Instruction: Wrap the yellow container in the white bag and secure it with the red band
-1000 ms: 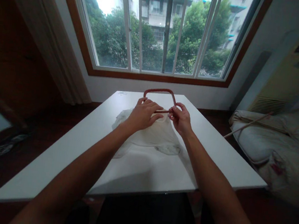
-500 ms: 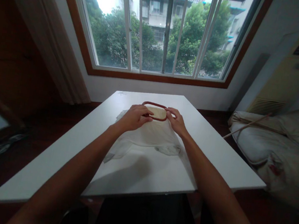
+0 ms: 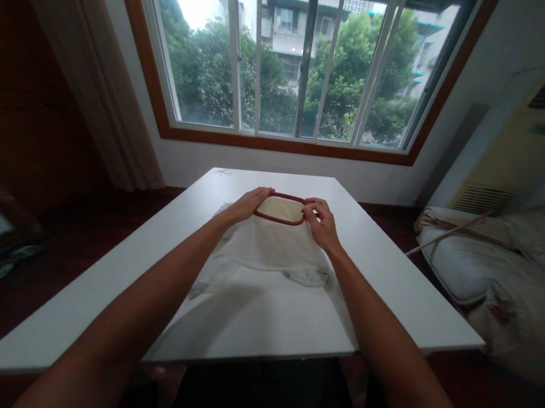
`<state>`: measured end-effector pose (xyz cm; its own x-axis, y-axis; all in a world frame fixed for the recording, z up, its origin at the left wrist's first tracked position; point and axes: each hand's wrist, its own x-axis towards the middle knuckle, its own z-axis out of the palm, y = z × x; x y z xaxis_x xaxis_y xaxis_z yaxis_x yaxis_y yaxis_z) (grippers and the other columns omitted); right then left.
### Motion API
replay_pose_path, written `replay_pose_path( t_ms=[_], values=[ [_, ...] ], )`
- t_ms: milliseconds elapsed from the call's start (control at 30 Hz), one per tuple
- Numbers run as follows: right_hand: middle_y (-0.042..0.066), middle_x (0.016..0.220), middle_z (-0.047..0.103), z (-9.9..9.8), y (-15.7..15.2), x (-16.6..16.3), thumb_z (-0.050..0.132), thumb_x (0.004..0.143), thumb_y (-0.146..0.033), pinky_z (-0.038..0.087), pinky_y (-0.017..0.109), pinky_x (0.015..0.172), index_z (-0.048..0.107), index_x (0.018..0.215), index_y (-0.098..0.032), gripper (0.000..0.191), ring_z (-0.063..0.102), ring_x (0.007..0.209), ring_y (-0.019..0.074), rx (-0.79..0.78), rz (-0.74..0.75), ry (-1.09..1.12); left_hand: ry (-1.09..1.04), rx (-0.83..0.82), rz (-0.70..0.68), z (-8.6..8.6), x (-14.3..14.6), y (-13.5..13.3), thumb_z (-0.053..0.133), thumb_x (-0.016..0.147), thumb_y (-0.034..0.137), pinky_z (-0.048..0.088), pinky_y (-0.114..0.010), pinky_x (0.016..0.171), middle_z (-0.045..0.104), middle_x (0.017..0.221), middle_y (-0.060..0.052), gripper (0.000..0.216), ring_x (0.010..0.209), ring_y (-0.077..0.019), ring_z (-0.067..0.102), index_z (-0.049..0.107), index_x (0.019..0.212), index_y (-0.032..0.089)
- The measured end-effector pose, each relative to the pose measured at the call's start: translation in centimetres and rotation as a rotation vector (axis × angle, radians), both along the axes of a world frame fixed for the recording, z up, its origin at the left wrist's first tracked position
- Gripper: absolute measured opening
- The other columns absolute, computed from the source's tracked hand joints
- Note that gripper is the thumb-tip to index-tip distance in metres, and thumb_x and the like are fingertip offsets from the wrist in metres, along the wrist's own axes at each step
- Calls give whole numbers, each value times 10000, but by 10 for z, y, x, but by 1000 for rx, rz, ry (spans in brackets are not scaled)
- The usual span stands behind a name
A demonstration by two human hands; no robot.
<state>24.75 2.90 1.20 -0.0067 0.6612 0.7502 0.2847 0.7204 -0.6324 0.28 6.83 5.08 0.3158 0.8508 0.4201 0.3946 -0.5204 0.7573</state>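
A reddish-brown, rounded rectangular embroidery hoop (image 3: 278,220) lies over pale, thin cloth (image 3: 274,247) near the far part of the white table. Cream fabric shows inside the frame. At its left end, my left hand (image 3: 251,205) grips the rim, fingertips on the upper left corner and the thumb hidden. My right hand (image 3: 322,225) pinches the right end with bent fingers. Below the hoop the cloth spreads toward me, with a loose, see-through bunched edge (image 3: 307,276) at lower right.
The white table (image 3: 131,259) reaches toward a wide window (image 3: 289,145) with a brown frame. To the right are a covered, padded bundle (image 3: 464,260) with a thin stick (image 3: 448,233) and a tall air conditioner (image 3: 513,141). A curtain (image 3: 99,77) hangs at left.
My left hand has slid from over the hoop's inside to its left end, uncovering the fabric. My right hand's fingers have bent more at the right end. The hoop sits slightly lower in view.
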Motion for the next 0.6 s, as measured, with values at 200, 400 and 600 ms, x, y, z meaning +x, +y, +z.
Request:
replay_pose_path(
  t_ms=[200,400,600],
  values=[
    [114,1318,590,0,0,-1,502,930,-610,499,392,946,698,995,-224,438,555,1227,235,-42,42,-3,5,6,13,1,2,-7,432,925,604,436,-434,1074,654,1269,-116,593,1184,-262,584,650,1230,144],
    [104,1366,592,-7,6,-3,469,933,-629,389,436,1115,713,1068,-230,487,522,1299,242,-73,56,-51,158,78,45,-5,2,-9,474,918,479,381,-422,1140,612,1310,-108,472,1255,-252,537,643,1222,160],
    [109,1329,623,-12,13,0,455,944,-589,367,422,1144,726,1081,-211,485,552,1266,237,-60,45,-142,183,120,85,-15,5,-10,440,930,443,343,-417,1175,597,1315,-121,436,1274,-245,525,660,1169,151]
  ],
)
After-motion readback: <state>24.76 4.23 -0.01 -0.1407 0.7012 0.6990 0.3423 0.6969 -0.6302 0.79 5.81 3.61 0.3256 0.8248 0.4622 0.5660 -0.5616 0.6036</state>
